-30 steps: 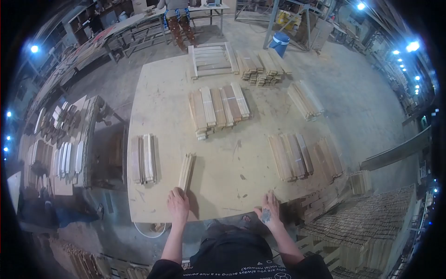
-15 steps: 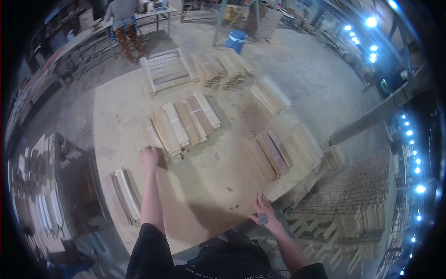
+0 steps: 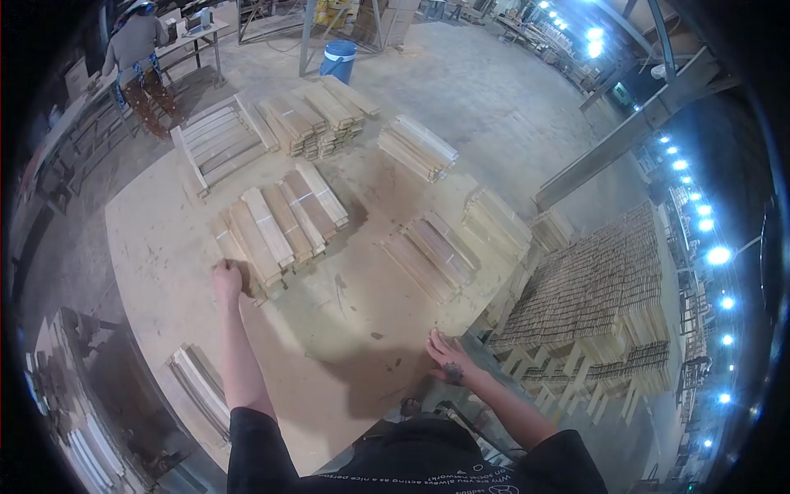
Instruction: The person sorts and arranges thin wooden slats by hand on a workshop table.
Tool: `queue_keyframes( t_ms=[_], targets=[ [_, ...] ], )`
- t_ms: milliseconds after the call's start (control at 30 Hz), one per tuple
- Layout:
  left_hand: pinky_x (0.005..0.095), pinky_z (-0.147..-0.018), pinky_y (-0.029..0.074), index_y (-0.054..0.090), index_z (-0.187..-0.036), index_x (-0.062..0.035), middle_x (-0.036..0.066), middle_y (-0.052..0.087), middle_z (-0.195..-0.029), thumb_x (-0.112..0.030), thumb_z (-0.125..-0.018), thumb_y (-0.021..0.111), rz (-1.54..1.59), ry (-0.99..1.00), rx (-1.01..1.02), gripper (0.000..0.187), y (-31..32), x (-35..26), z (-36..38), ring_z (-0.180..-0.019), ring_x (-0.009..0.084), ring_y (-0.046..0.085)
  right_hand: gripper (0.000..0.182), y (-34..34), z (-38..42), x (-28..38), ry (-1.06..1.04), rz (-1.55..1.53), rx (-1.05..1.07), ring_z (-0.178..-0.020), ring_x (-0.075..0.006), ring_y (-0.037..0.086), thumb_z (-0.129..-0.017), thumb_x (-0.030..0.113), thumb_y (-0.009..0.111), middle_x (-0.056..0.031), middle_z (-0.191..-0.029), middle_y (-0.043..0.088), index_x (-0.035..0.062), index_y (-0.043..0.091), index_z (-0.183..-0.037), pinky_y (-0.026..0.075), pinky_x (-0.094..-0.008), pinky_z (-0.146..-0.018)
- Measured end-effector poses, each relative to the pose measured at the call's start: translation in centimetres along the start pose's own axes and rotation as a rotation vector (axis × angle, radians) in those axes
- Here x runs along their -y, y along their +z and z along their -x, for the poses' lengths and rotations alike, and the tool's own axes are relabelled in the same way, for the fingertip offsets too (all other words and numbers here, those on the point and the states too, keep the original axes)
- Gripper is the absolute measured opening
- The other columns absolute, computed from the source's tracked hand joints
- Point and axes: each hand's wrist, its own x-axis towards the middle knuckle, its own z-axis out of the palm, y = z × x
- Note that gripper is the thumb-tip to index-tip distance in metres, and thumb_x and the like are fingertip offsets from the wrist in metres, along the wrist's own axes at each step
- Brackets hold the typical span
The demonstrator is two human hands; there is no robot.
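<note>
My left hand (image 3: 228, 281) reaches far across the plywood table (image 3: 164, 247). Its fingers are curled on the near end of a thin bundle of wooden slats (image 3: 224, 240). That bundle lies against the left side of a wide stack of slats (image 3: 284, 212) in the middle of the table. My right hand (image 3: 444, 356) lies flat, fingers spread, on the table's near right edge and holds nothing.
A slatted frame (image 3: 216, 146) and more slat stacks (image 3: 317, 111) (image 3: 417, 146) (image 3: 432, 251) sit further out. A small stack (image 3: 197, 383) lies near the left edge. Tall piled slats (image 3: 592, 288) stand to the right. A person (image 3: 136, 49) works at a far bench near a blue barrel (image 3: 339, 58).
My left hand went from the table's near edge out to the central stack, taking the thin slat bundle with it. The view turned right. My right hand stayed on the edge.
</note>
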Motion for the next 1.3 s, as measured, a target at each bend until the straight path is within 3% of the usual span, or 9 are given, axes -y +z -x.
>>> queue_keyframes(
  t_ms=[167, 233, 300, 400, 500, 667, 800, 1033, 1300],
  targets=[
    [0.0489, -0.097, 0.046, 0.061, -0.125, 0.0045, 0.025, 0.063, -0.117, -0.010, -0.095, 0.056, -0.026, 0.047, -0.511, 0.034, -1.8, -11.3, 13.0, -0.108, 0.0425, 0.059, 0.075, -0.2, -0.1, 0.2, -0.018, 0.065, -0.030, -0.151, -0.0352, 0.026, -0.089, 0.033, 0.070, -0.0209, -0.166, 0.016, 0.0083, 0.035, -0.151, 0.030, -0.0631, -0.117],
    [0.0473, -0.094, 0.046, 0.061, -0.123, 0.0038, 0.022, 0.063, -0.112, -0.008, -0.095, 0.056, 0.191, 0.008, -0.319, 0.031, 0.4, -13.5, 18.8, -0.105, 0.0408, 0.059, 0.069, -1.1, 0.1, -0.1, -0.005, -0.034, -0.021, -0.146, -0.0339, 0.036, -0.090, 0.034, 0.070, -0.0193, -0.161, 0.028, 0.0080, 0.042, -0.148, 0.035, -0.0569, -0.115],
    [0.0443, -0.087, 0.048, 0.062, -0.121, 0.0025, 0.019, 0.062, -0.104, -0.009, -0.096, 0.057, 0.097, 0.218, -0.319, 0.028, 3.9, -12.4, 23.2, -0.098, 0.0365, 0.061, 0.062, -3.1, -1.3, -1.7, 0.040, -0.228, 0.055, -0.138, -0.0320, 0.049, -0.091, 0.032, 0.071, -0.0166, -0.154, 0.044, 0.0070, 0.050, -0.144, 0.042, -0.0477, -0.112],
    [0.0413, -0.079, 0.049, 0.063, -0.119, 0.0014, 0.016, 0.061, -0.097, -0.011, -0.097, 0.059, 0.200, 0.044, -0.098, 0.025, 4.9, -14.8, 28.9, -0.089, 0.0299, 0.062, 0.055, -6.3, -4.5, -5.2, 0.023, -0.163, -0.485, -0.126, -0.0312, 0.058, -0.091, 0.031, 0.070, -0.0148, -0.142, 0.058, 0.0074, 0.057, -0.139, 0.048, -0.0411, -0.104],
    [0.0401, -0.072, 0.050, 0.064, -0.118, 0.0011, 0.014, 0.062, -0.093, -0.012, -0.097, 0.060, 0.177, 0.047, -0.045, 0.025, 7.0, -15.7, 32.4, -0.081, 0.0268, 0.063, 0.062, -9.0, -9.9, -10.2, -0.022, -0.208, -0.650, -0.129, -0.0348, 0.055, -0.091, 0.033, 0.070, -0.0145, -0.149, 0.051, 0.0109, 0.050, -0.146, 0.047, -0.0450, -0.106],
    [0.0390, -0.068, 0.053, 0.065, -0.117, 0.0010, 0.014, 0.064, -0.090, -0.015, -0.098, 0.063, 0.200, -0.050, -0.015, 0.025, 10.5, -19.8, 35.9, -0.074, 0.0250, 0.066, 0.081, -10.3, -17.6, -13.2, -0.125, -0.031, -0.614, -0.146, -0.0433, 0.031, -0.093, 0.036, 0.066, -0.0251, -0.160, 0.028, 0.0025, 0.027, -0.156, 0.028, -0.0515, -0.120],
    [0.0393, -0.072, 0.054, 0.062, -0.121, 0.0011, 0.017, 0.065, -0.098, -0.018, -0.097, 0.065, 0.176, -0.201, -0.009, 0.031, 13.2, -22.5, 36.9, -0.081, 0.0268, 0.068, 0.091, -9.4, -17.0, -9.5, -0.267, 0.004, -0.516, -0.150, -0.0486, 0.019, -0.091, 0.039, 0.062, -0.0329, -0.161, 0.018, -0.0061, 0.017, -0.157, 0.019, -0.0541, -0.123],
    [0.0479, -0.088, 0.051, 0.057, -0.127, -0.0004, 0.024, 0.061, -0.111, -0.018, -0.093, 0.067, -0.257, -0.338, -0.207, 0.040, 13.1, -24.9, 38.4, -0.102, 0.0406, 0.062, 0.092, -2.1, -12.2, -0.1, -0.708, -0.613, -0.203, -0.148, -0.0504, 0.023, -0.085, 0.029, 0.070, -0.0319, -0.162, 0.017, -0.0006, 0.021, -0.157, 0.027, -0.0516, -0.121],
    [0.0474, -0.082, 0.051, 0.059, -0.127, -0.0032, 0.020, 0.062, -0.102, -0.016, -0.092, 0.064, -0.325, -0.474, -0.404, 0.038, 7.4, -17.5, 42.7, -0.094, 0.0366, 0.063, 0.060, -6.7, -15.9, -11.6, -0.490, -0.263, -0.527, -0.147, -0.0415, 0.031, -0.089, 0.018, 0.068, -0.0233, -0.155, 0.037, 0.0014, 0.048, -0.143, 0.029, -0.0516, -0.119]
  ],
)
